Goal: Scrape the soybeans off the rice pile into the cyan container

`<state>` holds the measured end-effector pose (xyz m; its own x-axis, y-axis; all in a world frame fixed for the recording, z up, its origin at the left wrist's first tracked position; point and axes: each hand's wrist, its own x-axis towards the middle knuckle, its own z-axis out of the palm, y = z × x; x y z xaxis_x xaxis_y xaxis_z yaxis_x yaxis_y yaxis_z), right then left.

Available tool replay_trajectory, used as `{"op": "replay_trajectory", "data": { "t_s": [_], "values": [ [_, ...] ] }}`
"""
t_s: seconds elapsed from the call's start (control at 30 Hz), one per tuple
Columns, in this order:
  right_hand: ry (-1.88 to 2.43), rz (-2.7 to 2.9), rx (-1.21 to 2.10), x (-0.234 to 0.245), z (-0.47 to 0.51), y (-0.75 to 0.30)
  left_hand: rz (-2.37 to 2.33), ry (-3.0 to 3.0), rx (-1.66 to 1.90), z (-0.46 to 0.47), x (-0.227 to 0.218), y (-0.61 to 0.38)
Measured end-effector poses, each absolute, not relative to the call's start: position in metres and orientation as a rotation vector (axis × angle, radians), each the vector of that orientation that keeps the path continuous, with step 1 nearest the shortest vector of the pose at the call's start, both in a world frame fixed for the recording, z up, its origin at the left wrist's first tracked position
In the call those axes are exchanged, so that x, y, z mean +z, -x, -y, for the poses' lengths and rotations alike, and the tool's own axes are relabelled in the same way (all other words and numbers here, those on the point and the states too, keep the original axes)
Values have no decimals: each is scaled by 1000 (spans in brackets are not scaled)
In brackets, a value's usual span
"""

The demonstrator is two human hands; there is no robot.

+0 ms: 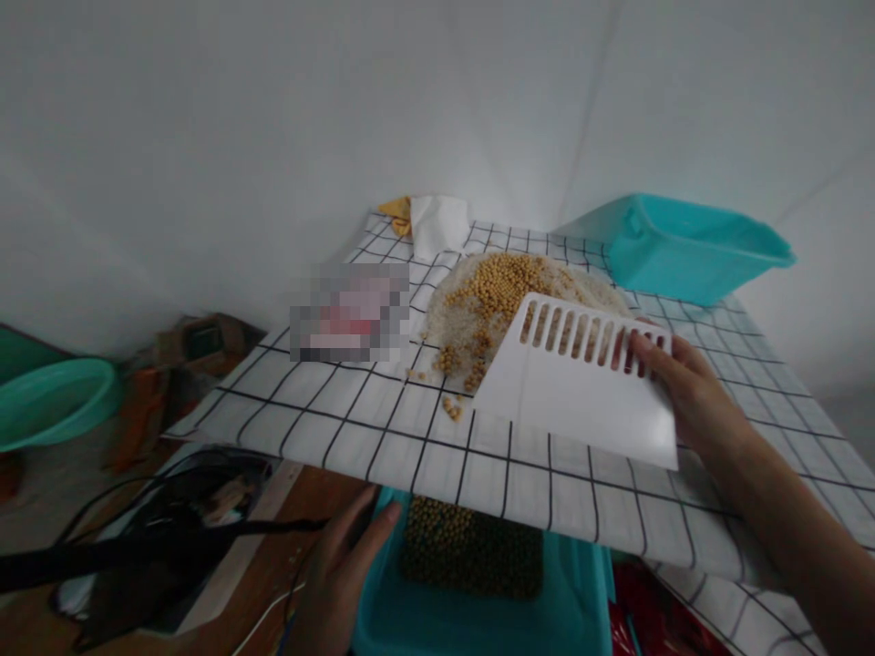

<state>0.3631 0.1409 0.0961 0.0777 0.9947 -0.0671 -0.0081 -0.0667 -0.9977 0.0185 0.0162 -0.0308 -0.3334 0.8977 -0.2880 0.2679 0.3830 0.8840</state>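
Note:
My right hand (694, 383) grips one end of a white slotted plastic scraper (574, 396), thumb over the slots. The scraper is tilted above the tabletop, in front of a pile of yellow soybeans (509, 282) and pale, rice-like grains (444, 314). It hides part of the pile. A few loose soybeans (451, 407) lie near its left corner. Below the table's front edge, my left hand (334, 569) holds the left rim of a teal bin (574, 592), with its thumb at the rim. Soybeans (471, 551) lie inside that bin.
A black-and-white checked cloth (355, 410) covers the table. Another teal bin (670, 260) stands at the back right, near the wall. White cloth or paper (437, 226) lies at the back, a blurred-out item (348, 314) at left. A green basin (58, 401) sits lower left.

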Motion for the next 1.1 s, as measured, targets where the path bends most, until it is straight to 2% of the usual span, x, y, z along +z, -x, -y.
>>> {"op": "replay_trajectory", "data": {
  "t_s": [0.27, 0.47, 0.57, 1.1],
  "values": [
    [1272, 1178, 1109, 91, -142, -358, -1836, -781, 940, -22, -31, -18],
    [1208, 1450, 1008, 86, -144, -360, -1816, -809, 1006, -19, -25, -27],
    [1156, 1540, 1028, 87, -143, -358, -1871, -803, 1120, -17, -19, -40],
    [1096, 1660, 1180, 92, -135, -354, -1851, -770, 1030, -21, -22, -35]
  ]
}}
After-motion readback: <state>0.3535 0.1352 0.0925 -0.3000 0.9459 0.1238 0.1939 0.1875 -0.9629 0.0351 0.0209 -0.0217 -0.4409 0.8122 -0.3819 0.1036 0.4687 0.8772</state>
